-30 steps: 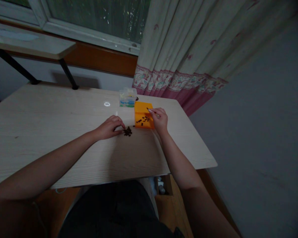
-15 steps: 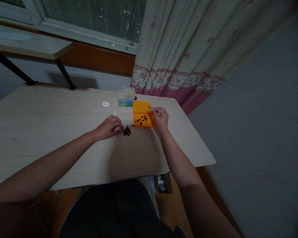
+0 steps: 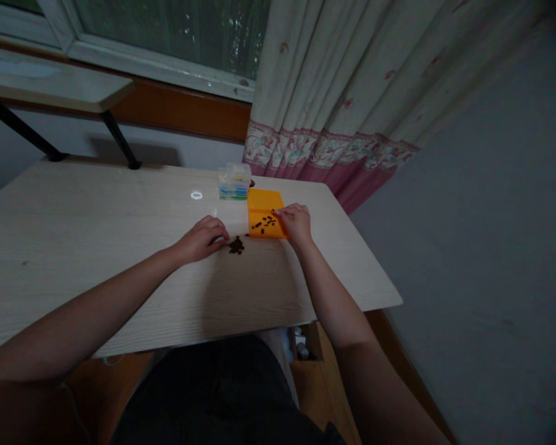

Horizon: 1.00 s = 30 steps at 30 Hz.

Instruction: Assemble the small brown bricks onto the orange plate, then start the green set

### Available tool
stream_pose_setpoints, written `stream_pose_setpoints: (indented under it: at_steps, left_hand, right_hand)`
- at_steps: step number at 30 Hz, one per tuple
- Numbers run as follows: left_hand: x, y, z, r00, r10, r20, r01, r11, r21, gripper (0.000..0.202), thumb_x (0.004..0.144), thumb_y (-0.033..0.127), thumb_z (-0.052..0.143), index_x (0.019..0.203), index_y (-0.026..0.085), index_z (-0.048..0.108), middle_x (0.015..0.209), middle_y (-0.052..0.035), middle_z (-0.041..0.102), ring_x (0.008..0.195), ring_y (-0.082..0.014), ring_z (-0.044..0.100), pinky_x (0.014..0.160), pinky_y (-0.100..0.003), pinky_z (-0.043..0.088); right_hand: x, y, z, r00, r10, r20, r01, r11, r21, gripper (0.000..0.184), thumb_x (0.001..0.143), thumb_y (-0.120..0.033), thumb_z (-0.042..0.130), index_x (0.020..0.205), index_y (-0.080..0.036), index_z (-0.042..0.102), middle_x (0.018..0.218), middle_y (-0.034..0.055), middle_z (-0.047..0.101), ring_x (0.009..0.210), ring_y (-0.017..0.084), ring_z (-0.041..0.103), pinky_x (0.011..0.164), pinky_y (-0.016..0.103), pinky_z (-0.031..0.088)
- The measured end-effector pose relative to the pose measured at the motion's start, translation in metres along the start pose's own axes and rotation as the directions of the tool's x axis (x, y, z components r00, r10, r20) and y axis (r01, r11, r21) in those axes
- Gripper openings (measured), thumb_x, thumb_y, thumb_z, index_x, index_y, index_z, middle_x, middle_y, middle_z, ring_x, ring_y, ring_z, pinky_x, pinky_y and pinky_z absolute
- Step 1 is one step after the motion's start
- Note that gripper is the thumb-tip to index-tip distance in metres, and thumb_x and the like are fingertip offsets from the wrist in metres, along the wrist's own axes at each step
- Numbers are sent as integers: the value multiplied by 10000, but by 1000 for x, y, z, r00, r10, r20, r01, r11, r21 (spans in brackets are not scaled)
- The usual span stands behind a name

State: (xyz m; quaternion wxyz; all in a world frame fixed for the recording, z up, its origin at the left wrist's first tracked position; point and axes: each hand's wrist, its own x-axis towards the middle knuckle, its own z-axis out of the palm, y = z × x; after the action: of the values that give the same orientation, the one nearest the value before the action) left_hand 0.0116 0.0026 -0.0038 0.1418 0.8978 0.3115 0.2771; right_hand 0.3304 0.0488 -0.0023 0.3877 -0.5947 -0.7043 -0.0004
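Whether my right hand point(image 3: 296, 222) pinches anything is hidden; the dark bits point(image 3: 236, 246) by my left hand point(image 3: 202, 238) are too small to identify

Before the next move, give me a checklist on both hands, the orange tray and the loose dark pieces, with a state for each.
1. Flat orange plastic tray lies flat on the pale wooden table: ok.
2. Pile of small dark pieces sits on the table, well away from its edges: ok.
3. Left hand rests beside that pile, fingertips close to it: ok.
4. Right hand is at the tray's right edge; whether it pinches a piece: cannot tell.
5. Clear plastic box stands behind the tray, apart from both hands: ok.
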Motion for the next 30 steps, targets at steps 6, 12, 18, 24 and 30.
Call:
stream_pose_setpoints:
  at_steps: [6,12,18,24,30]
  left_hand:
    - [1,4,-2,1000,4,-19,-4,1000,-28,186,910,316,539,880,204,684,915,-71,647,919,-222,571,887,-384,429]
    - [1,5,-4,999,-16,-31,16,1000,-21,202,924,330,521,866,201,665,919,-69,647,936,-223,576,905,-385,422]
    - [1,2,-2,999,-24,-31,23,1000,-19,218,938,321,493,873,184,650,921,-74,643,925,-219,566,894,-389,417]
    - [1,1,-1,999,-41,-30,40,999,-32,201,923,324,514,872,188,653,925,-74,642,926,-220,565,895,-389,417]
    - [1,4,-3,999,-26,-26,25,1000,-16,202,930,311,505,869,181,647,923,-78,638,921,-222,565,884,-386,420]
  right_hand:
    - [-3,-4,-2,999,-7,46,13,989,-145,221,872,-385,631,849,-229,785,897,85,694,948,260,515,855,416,386]
    - [-3,-5,-4,995,35,97,-15,980,-197,209,878,-375,638,867,-217,774,924,95,676,978,267,503,869,412,356]
    - [-3,-8,-6,984,76,163,-21,949,-314,206,882,-333,607,901,-220,779,998,110,675,1018,277,477,845,386,321]
    - [-4,-14,-7,979,81,187,-11,938,-348,218,895,-328,583,911,-240,781,1010,100,682,1033,282,477,837,383,302]
    - [-4,-14,-6,980,77,184,-5,931,-365,212,890,-324,589,917,-243,783,1008,98,686,1027,284,475,833,384,287]
